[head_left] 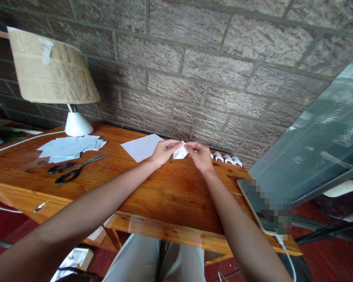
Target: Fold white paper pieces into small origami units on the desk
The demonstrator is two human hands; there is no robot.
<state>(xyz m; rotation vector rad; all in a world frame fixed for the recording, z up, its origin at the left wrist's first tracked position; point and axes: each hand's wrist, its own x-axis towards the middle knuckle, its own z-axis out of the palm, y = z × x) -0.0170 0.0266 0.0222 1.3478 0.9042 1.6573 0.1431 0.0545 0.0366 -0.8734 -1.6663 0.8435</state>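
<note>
White folded paper [179, 153], pinched by left hand [164, 152], right hand [200, 156] (both outstretched)

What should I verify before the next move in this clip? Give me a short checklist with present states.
1. Small folded paper held by both the left hand and the right hand: ok.
2. Creases sharp and even: cannot tell, too small.
3. Scissors apart from both hands: ok.
4. Larger white sheet untouched by the left hand: cannot tell, they overlap in view.
5. Whole row of folded pieces visible: not ok, the right hand covers one end.
</note>
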